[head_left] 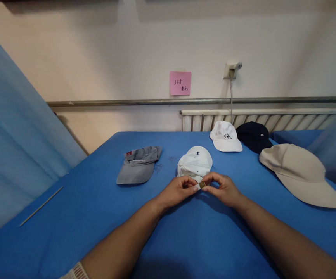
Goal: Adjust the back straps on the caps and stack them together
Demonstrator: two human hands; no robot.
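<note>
A white baseball cap (196,162) with a small dark emblem lies in the middle of the blue-covered table, its back strap turned toward me. My left hand (180,190) pinches the white strap between thumb and fingers. From the other side, my right hand (220,188) is closed on the brass-coloured buckle (202,185) of that strap. Both hands meet at the near edge of the cap. To the left sits a grey cap (137,166) with a red patch, its brim pointing toward me.
At the back right are a white cap with black letters (226,136) and a dark navy cap (253,136). A large beige cap (298,166) lies on the right. A thin stick (41,206) rests at the left edge of the blue cloth (98,217), beside a blue curtain (19,135).
</note>
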